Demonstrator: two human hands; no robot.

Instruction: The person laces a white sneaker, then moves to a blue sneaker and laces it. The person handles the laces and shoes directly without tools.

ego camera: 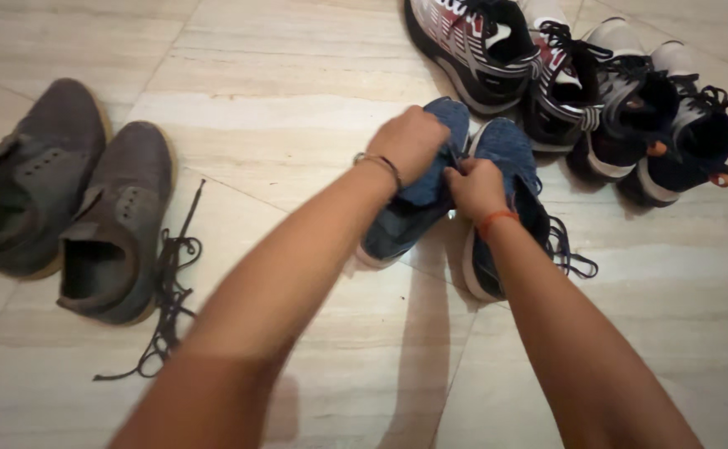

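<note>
Two blue denim shoes stand side by side on the tiled floor. My left hand rests on top of the left blue shoe, fingers curled over its lacing area. My right hand is closed beside it, pinching something thin between the two shoes, most likely a lace, though it is too small to tell. The right blue shoe has dark laces trailing onto the floor at its right side. A bracelet is on my left wrist and an orange thread on my right.
A pair of grey suede shoes without laces lies at the left, with a loose dark shoelace beside it. Several black, white and red sneakers stand in a row at the back right. The floor is pale marble tile.
</note>
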